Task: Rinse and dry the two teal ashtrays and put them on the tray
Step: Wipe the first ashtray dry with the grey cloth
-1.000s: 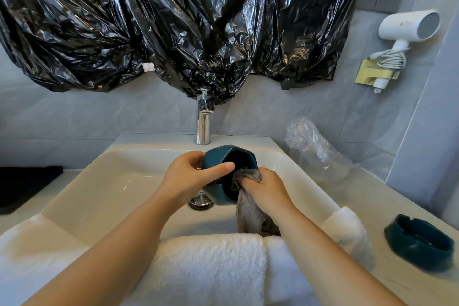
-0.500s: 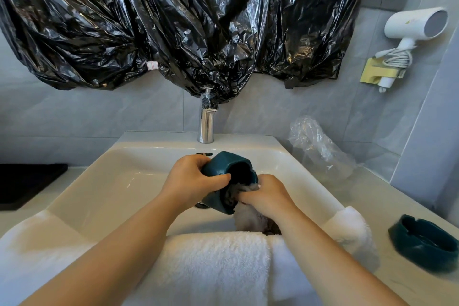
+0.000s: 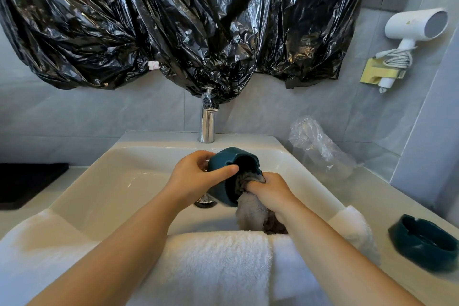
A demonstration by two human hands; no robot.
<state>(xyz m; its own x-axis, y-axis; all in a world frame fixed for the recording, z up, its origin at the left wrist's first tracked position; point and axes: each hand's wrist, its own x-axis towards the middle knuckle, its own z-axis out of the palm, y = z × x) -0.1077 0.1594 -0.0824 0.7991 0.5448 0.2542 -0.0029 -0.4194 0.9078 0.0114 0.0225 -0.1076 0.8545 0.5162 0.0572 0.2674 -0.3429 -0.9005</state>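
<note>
Fingers (image 3: 223,171) of the left hand (image 3: 196,176) curl round the side of a teal ashtray (image 3: 223,159). The thumb lies on its near wall. They hold it tipped on its edge over the sink (image 3: 119,181).

Black plastic (image 3: 173,20) hangs wide across the wall behind. The white sink sits below it. A thick white towel (image 3: 216,263) is folded over its near rim. Both bare arms reach out over the towel, and the hands meet over the middle of the sink.

The right hand (image 3: 270,190) is closed on a grey cloth (image 3: 248,208). It pushes the cloth into the open mouth of the ashtray, which faces right, toward that hand. The rest of the cloth hangs down under the wrist.

A second teal ashtray (image 3: 424,243) sits the right way up on the pale surface (image 3: 372,189) to the right of the sink, well apart from both hands. A shiny tap (image 3: 207,124) stands behind the held ashtray.
</note>
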